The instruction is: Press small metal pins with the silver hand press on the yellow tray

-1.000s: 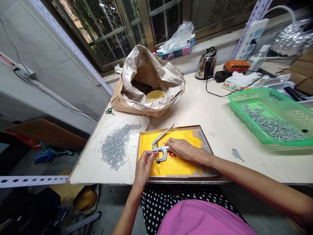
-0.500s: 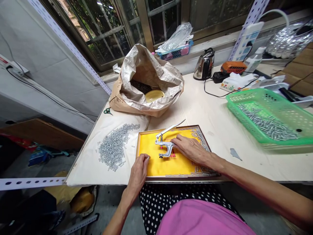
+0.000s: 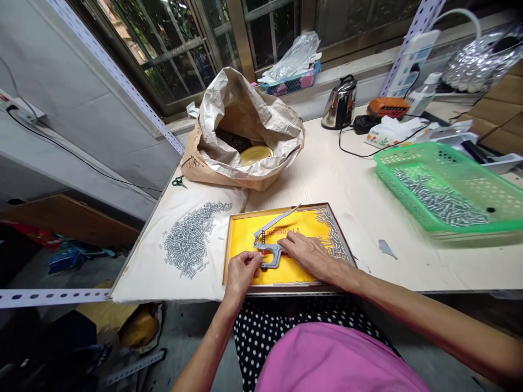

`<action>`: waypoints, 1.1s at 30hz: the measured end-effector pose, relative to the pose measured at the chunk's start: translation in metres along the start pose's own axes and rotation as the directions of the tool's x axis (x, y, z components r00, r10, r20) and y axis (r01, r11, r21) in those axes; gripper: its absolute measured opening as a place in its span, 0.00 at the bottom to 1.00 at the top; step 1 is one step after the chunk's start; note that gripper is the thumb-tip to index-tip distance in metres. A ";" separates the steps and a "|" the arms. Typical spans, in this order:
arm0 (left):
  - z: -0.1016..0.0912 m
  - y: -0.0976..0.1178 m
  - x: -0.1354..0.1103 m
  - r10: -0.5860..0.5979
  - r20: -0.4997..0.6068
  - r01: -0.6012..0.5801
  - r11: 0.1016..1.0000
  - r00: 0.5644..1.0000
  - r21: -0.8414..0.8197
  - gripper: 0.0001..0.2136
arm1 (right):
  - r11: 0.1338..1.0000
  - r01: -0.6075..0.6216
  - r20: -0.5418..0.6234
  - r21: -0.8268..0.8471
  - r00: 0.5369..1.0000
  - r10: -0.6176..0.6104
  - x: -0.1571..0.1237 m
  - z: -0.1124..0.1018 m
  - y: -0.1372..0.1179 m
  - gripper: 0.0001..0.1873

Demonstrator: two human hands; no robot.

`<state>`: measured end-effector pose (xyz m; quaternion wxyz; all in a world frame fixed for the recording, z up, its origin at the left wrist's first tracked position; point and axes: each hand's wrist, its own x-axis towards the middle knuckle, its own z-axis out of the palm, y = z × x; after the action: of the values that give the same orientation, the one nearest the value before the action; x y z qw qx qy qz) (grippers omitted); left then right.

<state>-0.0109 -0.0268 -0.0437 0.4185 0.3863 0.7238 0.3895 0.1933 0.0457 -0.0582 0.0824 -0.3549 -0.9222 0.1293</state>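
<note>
My right hand (image 3: 307, 251) is closed around the grey snap-fastener pliers (image 3: 273, 251), its fingers on the back of their C-shaped frame. The pliers' long lever (image 3: 281, 219) stands raised and slanted. Beside the jaw, at its left, my left hand (image 3: 242, 272) pinches thumb and forefinger together; whatever lies between the fingertips is too small to name. Both hands are over a shallow tray (image 3: 227, 244) lined with yellow printed material (image 3: 241, 231). Small metal pins (image 3: 337, 239) lie along the tray's right side.
Left of the tray, a heap of small metal pieces (image 3: 188, 239) lies on white cloth (image 3: 131, 280). Behind stands an open sack (image 3: 241, 177) with a yellow bowl (image 3: 256, 154) inside. A green basket (image 3: 439, 220) of metal pins, a kettle (image 3: 340, 103) and scissors (image 3: 178, 182) are around.
My left hand has moved right and up to the pliers' jaw. The pliers, in my right hand, have tilted a little, and red lettering now shows on the yellow lining.
</note>
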 end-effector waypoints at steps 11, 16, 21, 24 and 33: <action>-0.004 0.006 0.006 -0.063 0.106 0.053 0.994 0.992 0.099 0.17 | 0.999 0.032 -0.019 0.036 0.999 -0.031 0.002 0.004 0.003 0.09; -0.007 0.011 0.016 -0.192 0.198 0.174 0.979 0.961 0.101 0.16 | 0.998 -0.002 0.048 0.056 0.999 -0.001 0.003 0.004 0.003 0.08; -0.006 0.015 0.018 -0.246 0.202 0.229 0.968 0.948 0.101 0.15 | 0.999 0.017 0.049 0.040 0.999 -0.019 0.002 0.005 0.003 0.08; -0.005 0.015 0.017 -0.268 0.184 0.258 0.963 0.946 0.075 0.14 | 0.999 0.049 -0.022 0.004 0.999 -0.049 0.000 0.009 0.003 0.09; -0.004 0.015 0.018 -0.309 0.220 0.274 0.946 0.925 0.174 0.13 | 0.996 0.087 -0.029 0.004 0.996 -0.087 0.001 0.011 0.004 0.10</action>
<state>-0.0176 -0.0059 -0.0347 0.5296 0.3475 0.7417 0.2207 0.1921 0.0474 -0.0696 0.1021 -0.3159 -0.9353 0.1228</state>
